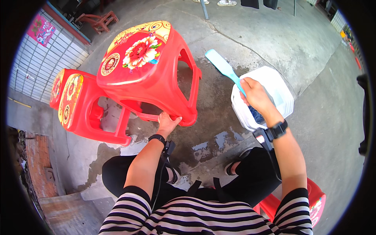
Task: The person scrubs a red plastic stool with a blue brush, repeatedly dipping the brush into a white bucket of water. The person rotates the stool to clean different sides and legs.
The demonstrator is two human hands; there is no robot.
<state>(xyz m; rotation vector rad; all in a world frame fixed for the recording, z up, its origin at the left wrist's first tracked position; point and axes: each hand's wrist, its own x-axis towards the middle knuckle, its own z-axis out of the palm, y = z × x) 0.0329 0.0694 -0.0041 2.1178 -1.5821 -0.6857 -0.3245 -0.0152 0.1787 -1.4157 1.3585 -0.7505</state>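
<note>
My left hand (169, 122) grips the lower edge of a large red plastic stool (132, 85), its thumb against the foot. The stool's seat bears a flower print and is tilted towards the left. In my right hand (258, 95) is a light blue plastic brush (220, 62), held by its handle and pointing to the upper left; its bristles cannot be seen. That hand is above a white plastic basin (282, 88), which looks like several stacked together. Something dark blue (256, 114) lies inside the basin, partly hidden by my wrist.
Two smaller red stools (88, 117) lie on their sides at the left. Part of another red stool (314, 196) shows beside me at the lower right. Wet concrete (211, 123) lies between my feet and the basin. A wooden stool (98, 22) and metal poles (204, 10) stand farther off.
</note>
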